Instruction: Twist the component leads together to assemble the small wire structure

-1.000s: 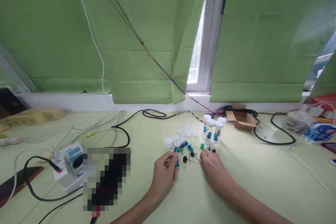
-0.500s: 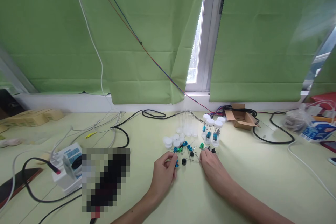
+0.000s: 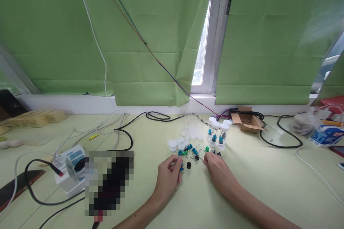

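My left hand (image 3: 170,172) is closed in a pinch round a small blue metal part (image 3: 182,167) with a thin rod standing up from it. Beside it on the table sits a black round piece (image 3: 189,165). My right hand (image 3: 217,167) rests low among the loose parts, fingers pressed together; a thin metal piece shows at its fingertips, too small to name. Between and beyond the hands lie blue parts (image 3: 195,151), a green part (image 3: 207,149), another black piece (image 3: 197,157) and thin metal rods.
Behind the parts are white caps (image 3: 172,145), upright clear tubes (image 3: 193,128) and white-lidded tubes (image 3: 220,137) holding blue parts. An open cardboard box (image 3: 248,125) stands farther right. A white power strip (image 3: 70,171) and cables lie at left, near a pixelated dark area.
The view has shifted slightly. Thin rods between my hands lie differently now, near the right fingertips. My left hand keeps its pinch on the blue part.
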The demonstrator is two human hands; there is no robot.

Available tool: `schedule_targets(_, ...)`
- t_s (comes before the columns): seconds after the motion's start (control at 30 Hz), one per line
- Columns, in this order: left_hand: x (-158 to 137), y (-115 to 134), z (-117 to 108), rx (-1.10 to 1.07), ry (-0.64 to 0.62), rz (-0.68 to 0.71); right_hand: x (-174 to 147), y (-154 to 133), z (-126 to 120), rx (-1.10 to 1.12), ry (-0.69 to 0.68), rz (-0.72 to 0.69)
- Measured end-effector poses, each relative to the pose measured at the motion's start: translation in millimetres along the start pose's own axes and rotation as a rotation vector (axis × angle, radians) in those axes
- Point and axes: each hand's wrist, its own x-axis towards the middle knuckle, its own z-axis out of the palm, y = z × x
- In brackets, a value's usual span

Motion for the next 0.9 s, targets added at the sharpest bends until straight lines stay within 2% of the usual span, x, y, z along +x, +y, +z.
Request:
schedule_targets(0.17, 0.3, 1.2, 0.3, -0.001, 0.003, -0.006, 1.0, 3.9, 3.5, 0.001, 0.075, -0.056)
schedule_targets(0.47, 4.4, -3.9, 0.0, -0.084, -0.029, -0.023, -0.1, 3.5, 4.6, 0.085, 0.315, -0.147)
schedule_targets(0.67, 7.1, -8.6, 1.5, -0.23, -0.131, -0.049, -7.9, -10.7, 9.8, 0.261, 0.279, -0.33)
schedule_targets(0.9, 6.6, -7.7, 1.7, -0.256, -0.188, -0.048, -11.4, -17.3, 13.7, 0.296, 0.215, -0.371)
